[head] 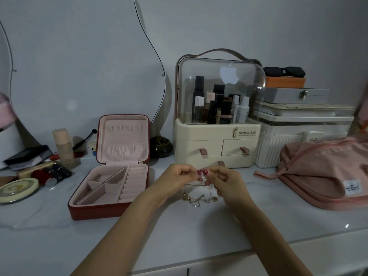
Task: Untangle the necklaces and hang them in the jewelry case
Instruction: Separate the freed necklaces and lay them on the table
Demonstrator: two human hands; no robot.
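The necklaces (201,198) are being held up in a bunch between the two hands, their thin chains pinched at the top and the pendants and beads dangling below, just above or touching the bench (179,232); which cannot be told. The left hand (179,176) is being kept curled, fingertips pinching a chain, and the right hand (225,179) is pinching likewise, the two sets of fingertips almost touching. How many chains are caught together cannot be made out.

The chief risk is judged to be a knot being pulled tighter: if the chains are being drawn apart while loops are crossed below, the tangle would be cinched rather than loosened. A fine link could also be snapped by a hard tug. A chain being let slip from so small a pinch would drop the bunch back into a heap.

The case (111,188) is lying open to the left of the left hand, its lid upright, with four hooks (124,128) empty; nothing is being hung yet. An organiser (217,144) is standing just beyond the hands, and a pink bag (322,172) is lying to the right.
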